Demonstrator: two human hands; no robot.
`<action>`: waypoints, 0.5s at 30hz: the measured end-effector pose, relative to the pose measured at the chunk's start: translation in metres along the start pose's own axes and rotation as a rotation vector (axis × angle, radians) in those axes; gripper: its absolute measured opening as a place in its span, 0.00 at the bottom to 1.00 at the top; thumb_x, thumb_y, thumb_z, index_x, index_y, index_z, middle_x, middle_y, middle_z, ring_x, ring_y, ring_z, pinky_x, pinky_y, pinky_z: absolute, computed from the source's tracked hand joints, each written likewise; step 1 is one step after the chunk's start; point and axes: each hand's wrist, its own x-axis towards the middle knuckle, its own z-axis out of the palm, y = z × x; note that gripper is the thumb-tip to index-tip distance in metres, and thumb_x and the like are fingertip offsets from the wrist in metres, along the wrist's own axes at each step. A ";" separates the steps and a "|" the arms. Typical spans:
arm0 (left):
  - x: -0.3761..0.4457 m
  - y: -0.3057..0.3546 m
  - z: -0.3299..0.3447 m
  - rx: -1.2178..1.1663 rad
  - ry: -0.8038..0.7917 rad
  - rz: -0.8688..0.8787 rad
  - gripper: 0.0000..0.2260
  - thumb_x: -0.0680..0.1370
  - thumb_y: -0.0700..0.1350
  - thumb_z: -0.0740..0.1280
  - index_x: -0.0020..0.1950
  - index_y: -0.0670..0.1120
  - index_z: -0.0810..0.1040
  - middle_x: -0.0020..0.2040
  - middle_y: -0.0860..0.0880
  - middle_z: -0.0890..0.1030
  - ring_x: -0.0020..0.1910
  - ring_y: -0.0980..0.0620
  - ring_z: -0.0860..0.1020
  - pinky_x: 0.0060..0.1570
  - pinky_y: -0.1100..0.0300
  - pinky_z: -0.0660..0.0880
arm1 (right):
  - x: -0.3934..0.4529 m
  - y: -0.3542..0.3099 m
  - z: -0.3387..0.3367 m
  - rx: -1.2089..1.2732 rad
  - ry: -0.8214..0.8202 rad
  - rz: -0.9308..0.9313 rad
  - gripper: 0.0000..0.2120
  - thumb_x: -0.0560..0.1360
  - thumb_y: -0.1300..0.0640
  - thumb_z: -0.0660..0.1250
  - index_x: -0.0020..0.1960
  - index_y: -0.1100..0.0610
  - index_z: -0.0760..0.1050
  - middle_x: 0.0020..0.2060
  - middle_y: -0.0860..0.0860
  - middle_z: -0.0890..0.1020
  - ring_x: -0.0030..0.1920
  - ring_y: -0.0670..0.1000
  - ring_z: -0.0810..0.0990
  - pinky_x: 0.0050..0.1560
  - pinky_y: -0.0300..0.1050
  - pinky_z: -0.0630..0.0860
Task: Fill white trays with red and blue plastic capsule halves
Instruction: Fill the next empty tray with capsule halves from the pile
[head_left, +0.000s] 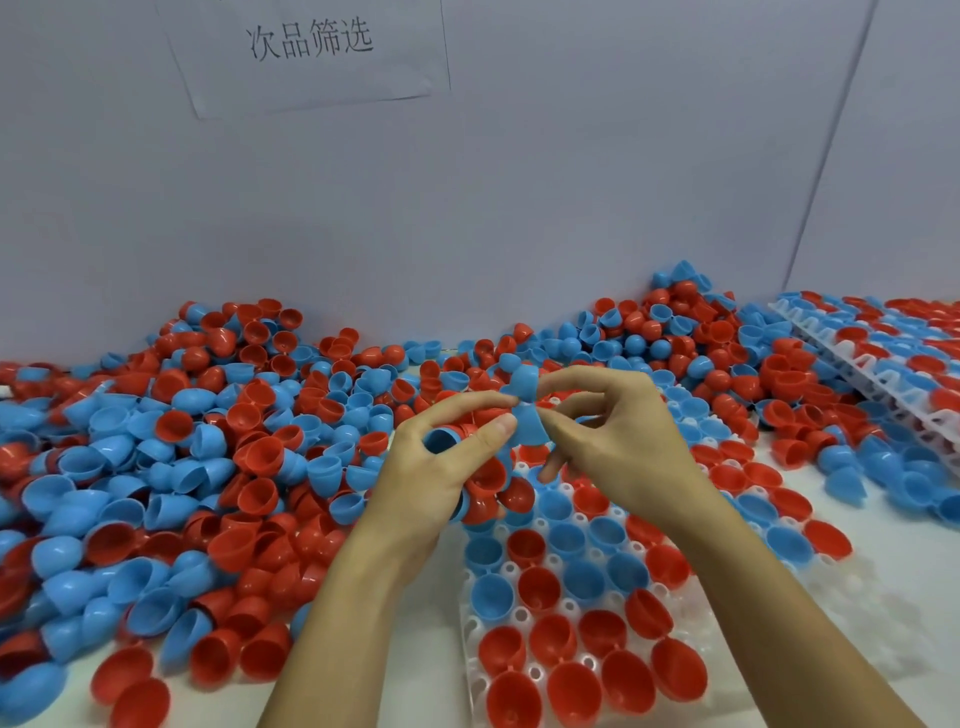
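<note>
We see the worktop (883, 597) heaped with red and blue halves (171, 441). A part-filled white tray (475, 670) sits below our hands. Left hand (441, 467) cups stacked halves, fingers curled. Right hand (618, 441) pinches a blue half (531, 427) above the tray.

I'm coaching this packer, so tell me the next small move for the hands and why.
Probably pull apart the blue halves pinched between the left hand and right hand, then set one in the white tray. They appear stuck together above it, and its near right side shows open pockets.
</note>
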 end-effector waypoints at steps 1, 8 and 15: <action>0.000 0.000 0.001 -0.018 0.010 -0.013 0.10 0.72 0.54 0.72 0.52 0.56 0.86 0.55 0.55 0.85 0.58 0.54 0.82 0.59 0.51 0.79 | -0.001 -0.001 -0.004 -0.022 0.010 0.010 0.06 0.77 0.64 0.70 0.50 0.53 0.80 0.30 0.52 0.84 0.27 0.52 0.84 0.30 0.43 0.80; -0.009 -0.005 0.005 -0.117 0.082 -0.078 0.12 0.69 0.54 0.73 0.52 0.55 0.86 0.55 0.54 0.85 0.58 0.51 0.82 0.55 0.50 0.80 | -0.031 -0.011 -0.051 -0.457 -0.141 0.047 0.06 0.76 0.58 0.73 0.48 0.46 0.81 0.34 0.45 0.84 0.29 0.45 0.84 0.37 0.36 0.81; -0.016 0.001 0.008 -0.196 0.141 -0.125 0.12 0.69 0.52 0.74 0.52 0.54 0.86 0.57 0.50 0.84 0.54 0.48 0.84 0.41 0.51 0.81 | -0.080 -0.025 -0.087 -0.822 -0.315 0.233 0.06 0.76 0.53 0.72 0.48 0.41 0.82 0.37 0.39 0.81 0.36 0.35 0.81 0.35 0.34 0.80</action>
